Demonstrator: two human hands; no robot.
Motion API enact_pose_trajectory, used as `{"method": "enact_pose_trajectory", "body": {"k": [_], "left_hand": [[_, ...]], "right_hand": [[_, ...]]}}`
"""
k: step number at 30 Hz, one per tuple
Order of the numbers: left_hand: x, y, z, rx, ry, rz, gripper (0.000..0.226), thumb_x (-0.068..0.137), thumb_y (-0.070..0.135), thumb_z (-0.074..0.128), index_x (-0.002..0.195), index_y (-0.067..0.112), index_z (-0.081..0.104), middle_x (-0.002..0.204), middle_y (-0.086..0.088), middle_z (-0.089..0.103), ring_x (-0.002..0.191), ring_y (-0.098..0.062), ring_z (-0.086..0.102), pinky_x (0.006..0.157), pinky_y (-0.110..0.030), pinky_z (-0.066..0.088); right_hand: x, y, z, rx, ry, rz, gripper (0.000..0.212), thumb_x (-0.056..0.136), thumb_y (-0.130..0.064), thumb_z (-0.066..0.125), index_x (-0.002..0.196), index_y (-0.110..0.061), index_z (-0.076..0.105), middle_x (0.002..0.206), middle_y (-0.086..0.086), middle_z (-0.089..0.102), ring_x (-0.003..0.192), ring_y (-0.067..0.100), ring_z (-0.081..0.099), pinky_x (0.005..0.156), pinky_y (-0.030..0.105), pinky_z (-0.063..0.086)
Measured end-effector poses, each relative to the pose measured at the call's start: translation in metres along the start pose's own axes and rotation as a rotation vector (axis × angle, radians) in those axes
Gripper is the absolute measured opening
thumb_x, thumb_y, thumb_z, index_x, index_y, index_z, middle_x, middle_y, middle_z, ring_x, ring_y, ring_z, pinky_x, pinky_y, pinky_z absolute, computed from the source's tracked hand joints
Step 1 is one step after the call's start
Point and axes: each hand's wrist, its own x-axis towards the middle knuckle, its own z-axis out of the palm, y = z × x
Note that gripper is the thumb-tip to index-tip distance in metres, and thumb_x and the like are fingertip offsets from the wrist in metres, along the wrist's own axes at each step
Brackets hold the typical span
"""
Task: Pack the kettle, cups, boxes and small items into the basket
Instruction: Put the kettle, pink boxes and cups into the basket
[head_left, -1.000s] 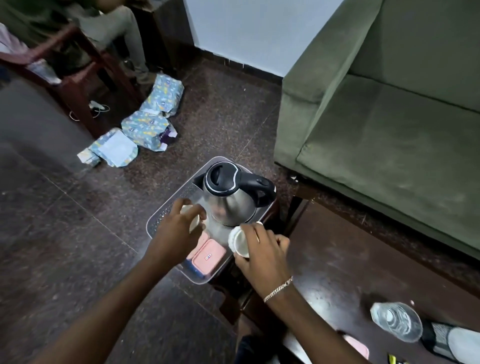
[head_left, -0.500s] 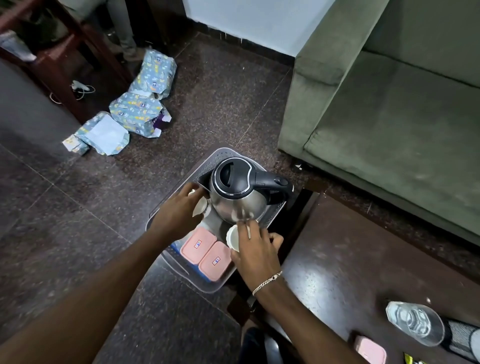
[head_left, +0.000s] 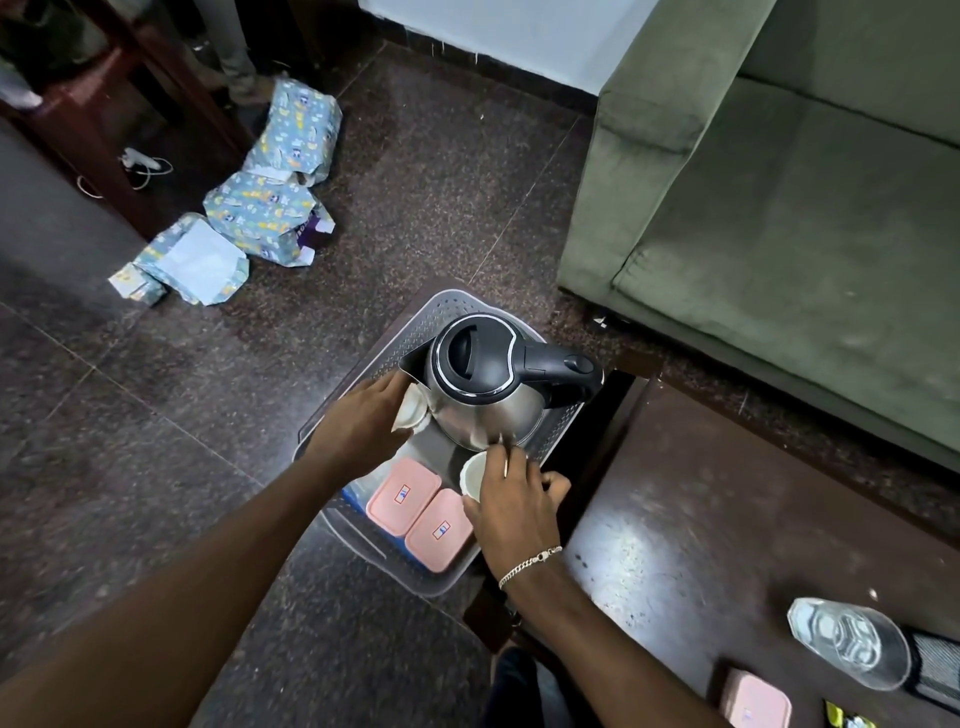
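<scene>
Flanking the kettle (head_left: 485, 395), both hands (head_left: 358, 428) (head_left: 511, 501) hold cups (head_left: 413, 410) (head_left: 475, 473) inside the basket (head_left: 374, 545).

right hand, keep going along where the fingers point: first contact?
Most likely the kettle. The right hand holds a white cup in the basket, fingers aimed at the steel body just beyond. Depth is unclear; they may already be touching it.

We see a green upholstered sofa (head_left: 810, 218) at upper right, three crumpled blue patterned paper parcels (head_left: 260, 208) on the dark speckled floor (head_left: 441, 171) at upper left, and a clear plastic bottle (head_left: 847, 642) at lower right.
</scene>
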Motion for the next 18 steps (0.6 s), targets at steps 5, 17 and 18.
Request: {"method": "enact_pose_trajectory", "body": {"k": [5,17,18], "left_hand": [[0.004,-0.008,0.006,0.027,0.020,0.060,0.089,0.066,0.018,0.094,0.136,0.018,0.038,0.112,-0.011,0.073,0.092,-0.041,0.070,0.069,-0.043,0.061],[0.003,-0.013,0.022,0.026,0.033,-0.070,0.083,0.071,0.015,0.092,0.138,0.014,0.043,0.133,-0.016,0.041,0.090,-0.044,0.068,0.059,-0.046,0.059],[0.003,-0.012,0.022,0.009,0.039,-0.100,0.090,0.070,0.014,0.092,0.144,0.017,0.040,0.135,-0.018,0.041,0.097,-0.046,0.066,0.066,-0.049,0.061]], "right_hand": [[-0.002,0.002,0.006,0.028,0.007,-0.019,0.076,0.067,-0.050,0.082,0.126,-0.014,0.051,0.114,0.006,0.064,0.094,0.027,0.062,0.080,0.048,0.045],[-0.006,0.007,0.006,0.022,0.067,-0.007,0.071,0.060,-0.059,0.082,0.111,-0.016,0.057,0.111,0.006,0.062,0.091,0.029,0.058,0.079,0.047,0.045],[-0.006,0.009,0.004,0.028,0.065,-0.005,0.074,0.059,-0.060,0.082,0.112,-0.016,0.056,0.113,0.006,0.061,0.093,0.030,0.058,0.080,0.047,0.045]]}}
